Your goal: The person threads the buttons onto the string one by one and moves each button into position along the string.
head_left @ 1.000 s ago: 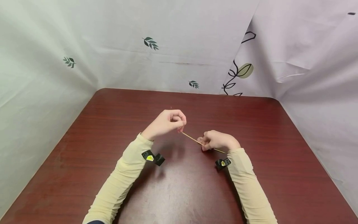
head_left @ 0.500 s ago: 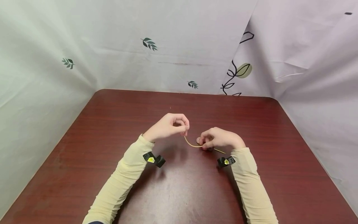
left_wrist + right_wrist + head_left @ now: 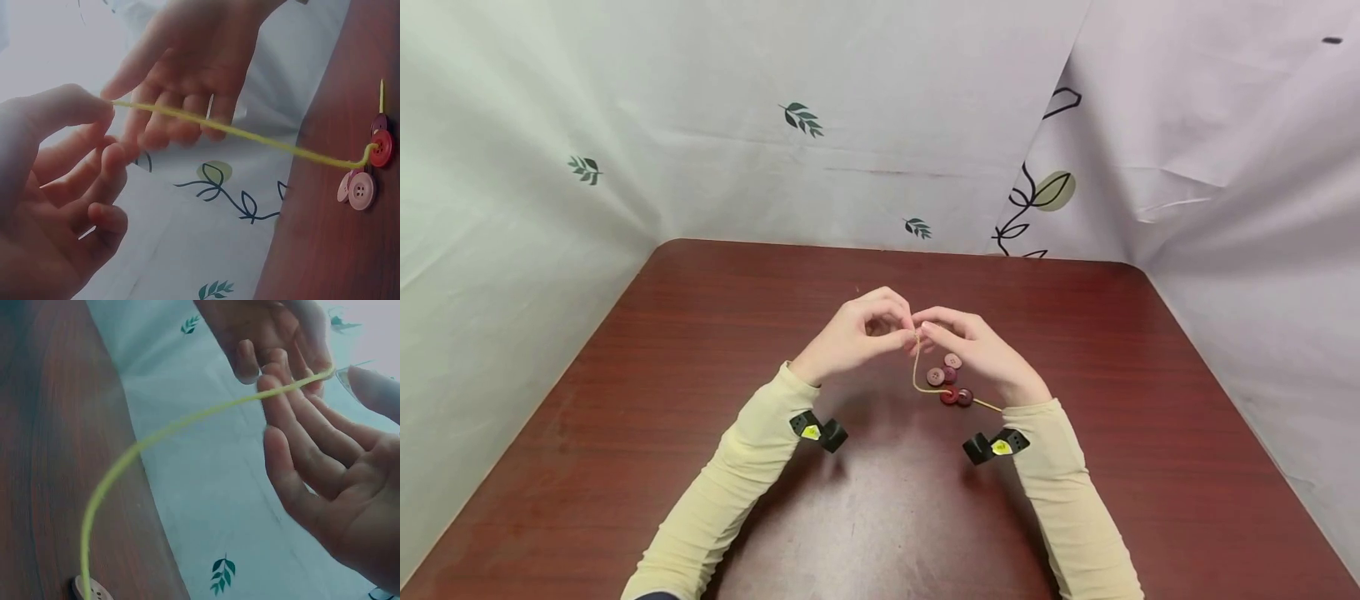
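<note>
My left hand pinches one end of a thin yellow cord between thumb and forefinger, raised above the table. My right hand meets it, fingertips right at the cord's end; in the right wrist view its fingers are loosely spread and its thumb stands apart from the cord. From there the cord curves down to a red button, entering one of its holes. A dark maroon button lies against the red one, and the cord's other end sticks out past it to the right.
Beside the corded pair lie two pale pink buttons, one nearer and one farther, with a maroon button between them. All rest on the reddish-brown wooden table. Behind the table hangs a white leaf-print cloth.
My right hand has let go of the cord by the buttons and moved up and left to my left fingertips, uncovering the buttons. The cord, straight a second ago, now hangs in a bend.
</note>
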`<state>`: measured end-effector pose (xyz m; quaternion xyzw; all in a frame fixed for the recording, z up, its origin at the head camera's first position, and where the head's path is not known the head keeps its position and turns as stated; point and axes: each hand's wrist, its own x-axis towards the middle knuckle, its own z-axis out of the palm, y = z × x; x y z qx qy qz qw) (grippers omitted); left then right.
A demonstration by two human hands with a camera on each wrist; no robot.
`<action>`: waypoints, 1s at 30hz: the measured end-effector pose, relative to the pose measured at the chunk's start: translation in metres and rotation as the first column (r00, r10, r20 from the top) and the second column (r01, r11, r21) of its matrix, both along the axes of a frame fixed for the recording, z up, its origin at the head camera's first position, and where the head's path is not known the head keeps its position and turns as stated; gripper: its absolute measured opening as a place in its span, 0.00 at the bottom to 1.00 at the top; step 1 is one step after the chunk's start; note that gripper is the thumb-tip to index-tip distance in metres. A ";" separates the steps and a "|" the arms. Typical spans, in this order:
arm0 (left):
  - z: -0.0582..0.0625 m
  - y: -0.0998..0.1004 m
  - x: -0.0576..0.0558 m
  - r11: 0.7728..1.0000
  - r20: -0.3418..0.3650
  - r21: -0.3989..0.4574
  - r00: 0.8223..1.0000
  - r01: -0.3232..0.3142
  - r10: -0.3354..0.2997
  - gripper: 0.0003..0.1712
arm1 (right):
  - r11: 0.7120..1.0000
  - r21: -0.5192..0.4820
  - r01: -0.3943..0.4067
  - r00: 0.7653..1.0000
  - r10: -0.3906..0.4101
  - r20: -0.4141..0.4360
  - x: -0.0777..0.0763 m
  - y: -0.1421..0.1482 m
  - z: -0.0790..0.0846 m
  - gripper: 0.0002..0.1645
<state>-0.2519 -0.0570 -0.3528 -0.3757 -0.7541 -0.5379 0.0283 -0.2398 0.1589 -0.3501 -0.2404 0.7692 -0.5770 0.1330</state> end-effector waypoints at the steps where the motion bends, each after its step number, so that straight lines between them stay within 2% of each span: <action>1: 0.000 0.000 0.000 1.000 -0.005 0.004 1.000 -0.010 0.010 0.02 | 1.000 -0.008 -0.005 1.000 0.005 0.012 0.000 0.000 0.000 0.16; 7: -0.004 0.002 -0.002 0.994 -0.082 -0.024 0.992 -0.103 0.101 0.02 | 0.999 -0.004 0.038 0.999 -0.038 0.034 0.000 0.004 -0.001 0.08; 12: -0.007 0.004 -0.004 0.990 -0.056 -0.021 0.989 -0.137 0.135 0.02 | 0.998 -0.013 0.069 0.997 -0.069 0.018 -0.001 0.007 0.000 0.05; 16: -0.008 0.006 -0.003 0.990 0.012 -0.034 0.991 -0.136 0.137 0.04 | 0.998 -0.007 0.069 0.998 -0.069 0.013 -0.001 0.010 0.002 0.05; 21: -0.011 0.008 -0.003 0.987 0.071 -0.104 0.989 -0.120 0.127 0.12 | 0.997 0.036 0.071 0.997 -0.070 -0.027 -0.002 0.016 0.004 0.05; 30: -0.030 0.019 -0.007 0.962 0.071 -0.259 0.992 -0.085 0.107 0.20 | 0.994 0.070 0.079 0.996 -0.075 -0.055 -0.001 0.025 0.008 0.06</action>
